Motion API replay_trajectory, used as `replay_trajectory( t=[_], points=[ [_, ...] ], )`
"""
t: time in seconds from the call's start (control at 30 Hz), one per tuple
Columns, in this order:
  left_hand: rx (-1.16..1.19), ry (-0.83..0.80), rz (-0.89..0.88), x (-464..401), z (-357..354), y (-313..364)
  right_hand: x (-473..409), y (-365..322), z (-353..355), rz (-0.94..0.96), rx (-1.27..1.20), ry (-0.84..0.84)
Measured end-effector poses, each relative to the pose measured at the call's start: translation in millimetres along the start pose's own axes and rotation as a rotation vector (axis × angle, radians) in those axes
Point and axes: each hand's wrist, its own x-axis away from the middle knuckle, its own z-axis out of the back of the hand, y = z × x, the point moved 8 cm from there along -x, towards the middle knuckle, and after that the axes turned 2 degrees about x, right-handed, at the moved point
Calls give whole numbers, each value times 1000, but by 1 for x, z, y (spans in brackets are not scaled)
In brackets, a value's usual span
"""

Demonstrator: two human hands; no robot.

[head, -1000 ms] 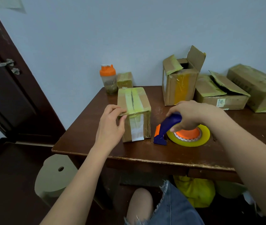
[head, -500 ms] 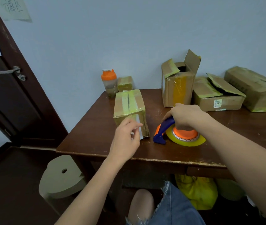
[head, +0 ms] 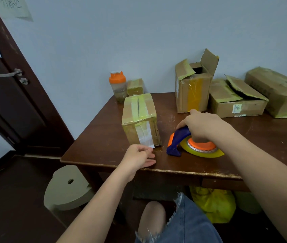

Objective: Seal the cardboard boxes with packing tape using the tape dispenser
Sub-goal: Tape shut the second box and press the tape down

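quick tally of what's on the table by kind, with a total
cardboard boxes: 5 (taped box, small box, open-flap box, flat box, far-right box)
tape dispenser: 1, right hand on it
shaker bottle: 1
total: 7

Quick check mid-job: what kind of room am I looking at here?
Probably a plain room at home used for packing, not a warehouse: a scratched wooden table against a bare wall, a dark door, and several worn cardboard boxes.
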Motion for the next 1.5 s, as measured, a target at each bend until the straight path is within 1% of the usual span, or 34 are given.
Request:
replay_trajectory(
  t=[0.23,0.33,0.47,0.53,0.6,0.67,0.93,1.0,1.17,1.3,1.4,1.43,1.5],
  points=[
    [191,-92,152,-16,-24,-6,13,5,12,26,-43,27],
    [307,-169,253,-18,-44,-7,20,17,28,63,-91,61],
    [568,-365,368,-14,-80,0,29,32,40,115,-194,116],
    [767,-397,377,-11,-89,9,34,36,42,136,-232,127],
    [875,-381,323,-11,-86,17,41,39,44,147,-254,129],
    [873,-353,262,-11,-78,21,46,42,46,148,-267,132],
    [827,-332,147,14,-52,36,48,41,50,195,-376,161],
    [780,-279,122,17,-42,36,46,39,49,229,-406,163],
    [533,-152,14,20,-2,47,38,27,38,321,-522,155],
    [382,-41,-8,22,29,50,32,16,13,372,-661,24],
    [348,35,-20,23,53,45,30,14,5,391,-739,-18],
    [346,63,-31,23,64,46,30,16,5,383,-739,-16],
    [323,100,-51,23,81,46,28,25,6,353,-655,16]
  ],
)
